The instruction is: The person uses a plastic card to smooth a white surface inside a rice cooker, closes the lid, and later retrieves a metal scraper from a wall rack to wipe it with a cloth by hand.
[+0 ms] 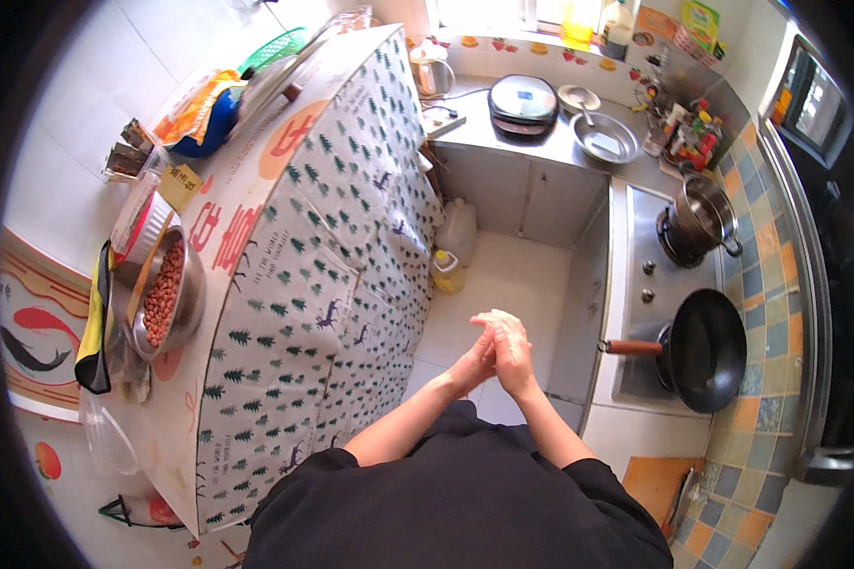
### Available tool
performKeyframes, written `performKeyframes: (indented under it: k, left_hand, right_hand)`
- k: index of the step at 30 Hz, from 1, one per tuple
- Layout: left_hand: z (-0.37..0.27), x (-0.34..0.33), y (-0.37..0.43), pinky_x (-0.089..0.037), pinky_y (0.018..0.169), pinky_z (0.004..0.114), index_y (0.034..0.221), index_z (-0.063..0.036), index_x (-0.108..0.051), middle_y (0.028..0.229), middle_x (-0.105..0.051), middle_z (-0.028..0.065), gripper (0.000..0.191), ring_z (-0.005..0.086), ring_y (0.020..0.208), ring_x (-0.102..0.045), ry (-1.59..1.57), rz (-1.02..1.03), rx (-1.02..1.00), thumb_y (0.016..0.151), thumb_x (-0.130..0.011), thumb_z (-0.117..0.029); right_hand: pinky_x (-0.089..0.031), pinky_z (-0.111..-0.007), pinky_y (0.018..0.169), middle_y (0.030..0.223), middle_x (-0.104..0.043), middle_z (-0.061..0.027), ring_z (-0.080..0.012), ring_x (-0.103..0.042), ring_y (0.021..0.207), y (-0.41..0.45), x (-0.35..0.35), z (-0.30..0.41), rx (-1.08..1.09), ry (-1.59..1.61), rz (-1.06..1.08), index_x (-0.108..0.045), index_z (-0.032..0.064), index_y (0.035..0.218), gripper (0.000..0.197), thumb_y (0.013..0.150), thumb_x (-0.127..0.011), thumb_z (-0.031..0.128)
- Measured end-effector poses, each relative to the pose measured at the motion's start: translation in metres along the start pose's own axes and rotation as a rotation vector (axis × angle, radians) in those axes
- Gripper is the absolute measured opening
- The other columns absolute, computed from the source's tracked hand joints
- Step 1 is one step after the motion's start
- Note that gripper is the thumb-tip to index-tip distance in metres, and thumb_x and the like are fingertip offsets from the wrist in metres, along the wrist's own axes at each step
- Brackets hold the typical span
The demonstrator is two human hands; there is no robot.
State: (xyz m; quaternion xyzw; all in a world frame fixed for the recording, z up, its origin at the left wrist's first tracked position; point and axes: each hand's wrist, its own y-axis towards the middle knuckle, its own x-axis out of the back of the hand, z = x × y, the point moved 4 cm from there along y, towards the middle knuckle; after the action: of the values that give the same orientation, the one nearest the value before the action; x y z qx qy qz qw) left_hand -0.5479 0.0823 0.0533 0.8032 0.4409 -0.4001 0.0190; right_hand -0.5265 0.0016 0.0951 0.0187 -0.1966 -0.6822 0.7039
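My left hand [471,366] and my right hand [511,348] are pressed together in front of my body, above the tiled floor. Right fingers lie over the left ones, so the palms and part of the fingers are hidden. No object shows in either hand. Nearest on the right is a black wok [708,352] on the gas stove [637,284], its wooden handle [633,347] pointing towards my hands. On the stove's far burner sits a metal pot [704,211].
At left, a tree-patterned cloth [313,299] drapes a table bearing a steel bowl [193,299] of reddish peanuts [164,295]. An electric grill [523,103] and a metal basin [605,139] stand on the far counter. Plastic jugs [455,227] are on the floor. A cutting board [655,491] lies lower right.
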Motion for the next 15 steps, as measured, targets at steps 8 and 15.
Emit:
performKeyframes:
  k: [8,15]
  left_hand:
    - [-0.087,0.048,-0.024,-0.033,0.098,0.032,0.132,-0.0007,-0.030,0.127,-0.041,0.0086,0.062,0.0174,0.119,-0.039,0.344,-0.058,-0.054,0.087,-0.050,-0.039]
    - [-0.116,0.122,-0.042,-0.036,0.098,0.034,0.132,-0.0017,-0.034,0.127,-0.046,0.0111,0.050,0.0187,0.116,-0.045,0.286,-0.426,-0.253,0.087,-0.050,-0.016]
  right_hand:
    - [-0.041,-0.039,0.075,0.068,-0.059,-0.0090,-0.0277,-0.056,0.070,0.081,-0.068,0.006,0.266,-0.423,0.147,-0.060,0.0068,0.070,0.028,0.085,-0.045,0.025]
    - [-0.047,-0.039,0.066,0.073,-0.063,-0.0104,-0.0284,-0.061,0.070,0.111,-0.102,-0.053,-0.085,-0.345,0.226,-0.062,0.0077,0.090,0.019,0.079,-0.051,0.020]
